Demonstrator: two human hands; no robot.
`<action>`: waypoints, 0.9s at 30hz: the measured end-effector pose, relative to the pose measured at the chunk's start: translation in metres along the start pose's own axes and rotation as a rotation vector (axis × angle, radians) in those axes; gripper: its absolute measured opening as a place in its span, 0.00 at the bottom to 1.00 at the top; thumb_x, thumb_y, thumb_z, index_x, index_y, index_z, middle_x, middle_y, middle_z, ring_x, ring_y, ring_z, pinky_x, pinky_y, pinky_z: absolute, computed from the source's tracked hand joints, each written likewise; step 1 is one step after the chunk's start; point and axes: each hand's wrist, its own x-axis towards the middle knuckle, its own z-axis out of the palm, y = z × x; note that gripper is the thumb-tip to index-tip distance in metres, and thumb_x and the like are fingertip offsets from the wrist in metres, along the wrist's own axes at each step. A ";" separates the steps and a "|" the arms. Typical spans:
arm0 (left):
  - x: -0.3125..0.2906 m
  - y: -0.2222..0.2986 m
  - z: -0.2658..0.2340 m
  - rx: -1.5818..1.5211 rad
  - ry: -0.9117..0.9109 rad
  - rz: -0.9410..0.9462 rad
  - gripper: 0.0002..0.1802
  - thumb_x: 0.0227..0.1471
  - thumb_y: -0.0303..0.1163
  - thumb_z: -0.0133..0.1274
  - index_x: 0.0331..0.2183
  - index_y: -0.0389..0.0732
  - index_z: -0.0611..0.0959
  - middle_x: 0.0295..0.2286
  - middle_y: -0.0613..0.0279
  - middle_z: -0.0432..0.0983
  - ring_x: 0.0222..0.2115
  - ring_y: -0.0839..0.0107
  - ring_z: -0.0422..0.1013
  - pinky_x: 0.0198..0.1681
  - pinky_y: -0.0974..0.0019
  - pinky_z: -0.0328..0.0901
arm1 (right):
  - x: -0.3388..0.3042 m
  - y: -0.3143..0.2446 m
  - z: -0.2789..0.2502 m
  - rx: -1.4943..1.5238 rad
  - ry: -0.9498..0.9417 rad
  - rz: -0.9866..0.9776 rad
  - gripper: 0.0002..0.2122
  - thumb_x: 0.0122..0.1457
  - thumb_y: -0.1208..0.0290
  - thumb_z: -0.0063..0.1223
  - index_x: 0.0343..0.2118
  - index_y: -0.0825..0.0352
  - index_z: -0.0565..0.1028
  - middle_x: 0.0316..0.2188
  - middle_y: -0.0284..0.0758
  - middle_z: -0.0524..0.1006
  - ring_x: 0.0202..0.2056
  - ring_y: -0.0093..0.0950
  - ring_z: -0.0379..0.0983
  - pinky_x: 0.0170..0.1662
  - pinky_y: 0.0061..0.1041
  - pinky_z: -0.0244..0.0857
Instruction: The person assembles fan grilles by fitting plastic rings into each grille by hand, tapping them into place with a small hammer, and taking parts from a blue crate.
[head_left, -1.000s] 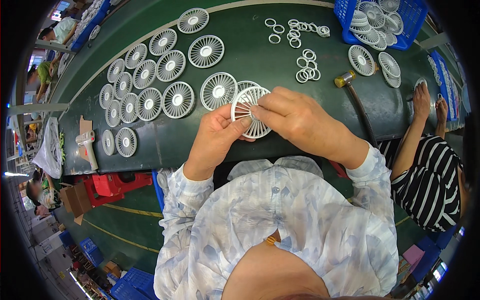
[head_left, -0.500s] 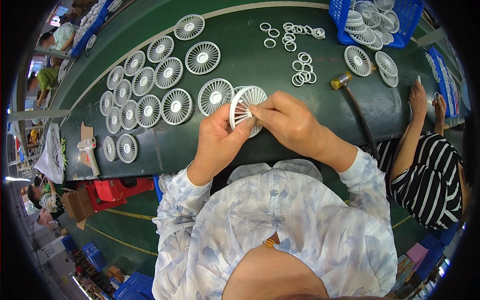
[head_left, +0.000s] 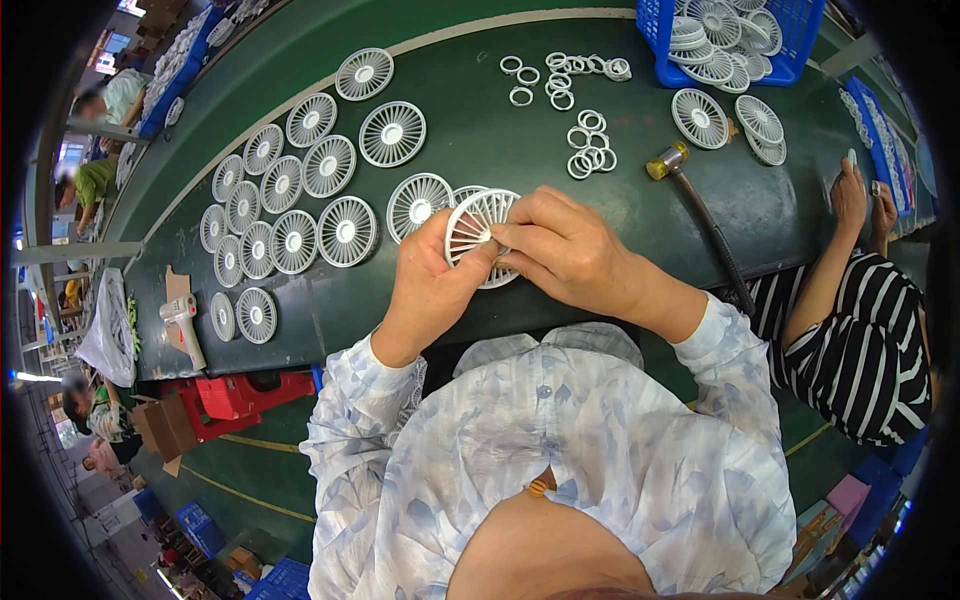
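A white spoked plastic disc (head_left: 469,224), shaped like a wheel cover, is held tilted above the table's near edge. My left hand (head_left: 430,280) grips its rim from the left, thumb near the hub. With fingers pinched, my right hand (head_left: 578,250) presses at the hub and right side of the same disc. My fingers hide the hub, so I cannot see if a small part is there. Just behind lies another spoked disc (head_left: 420,205), partly covering one more beside it. Several similar discs (head_left: 347,231) lie in rows to the left.
Small white rings (head_left: 592,142) lie in groups on the green table (head_left: 480,110). A yellow-headed mallet (head_left: 705,205) lies right of them. At the far right stands a blue basket (head_left: 655,55) of discs. A grey tool (head_left: 183,325) lies left; a co-worker's hand (head_left: 850,195) is at right.
The view has shifted slightly. The held disc has tilted and sits a little lower, and my right fingers have moved slightly at its hub. Both hands keep hold of it.
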 end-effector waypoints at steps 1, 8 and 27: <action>0.001 0.001 -0.002 0.002 -0.005 0.004 0.07 0.52 0.25 0.57 0.35 0.34 0.80 0.28 0.67 0.78 0.27 0.83 0.71 0.30 0.75 0.67 | 0.000 -0.001 -0.001 -0.006 0.005 0.000 0.16 0.41 0.80 0.67 0.36 0.72 0.77 0.31 0.38 0.74 0.30 0.35 0.72 0.31 0.29 0.68; 0.004 0.005 -0.015 -0.074 -0.232 -0.053 0.11 0.54 0.27 0.58 0.40 0.34 0.79 0.33 0.66 0.79 0.33 0.82 0.71 0.36 0.75 0.68 | 0.003 -0.002 -0.008 -0.041 -0.079 -0.034 0.16 0.42 0.79 0.65 0.36 0.71 0.75 0.31 0.39 0.72 0.31 0.37 0.72 0.31 0.33 0.68; 0.161 0.002 -0.090 1.158 0.262 0.642 0.11 0.46 0.28 0.55 0.36 0.44 0.84 0.30 0.56 0.79 0.34 0.55 0.75 0.37 0.53 0.70 | 0.044 0.125 -0.033 -0.629 -0.097 0.182 0.07 0.47 0.71 0.65 0.29 0.65 0.78 0.32 0.35 0.73 0.39 0.35 0.70 0.39 0.34 0.69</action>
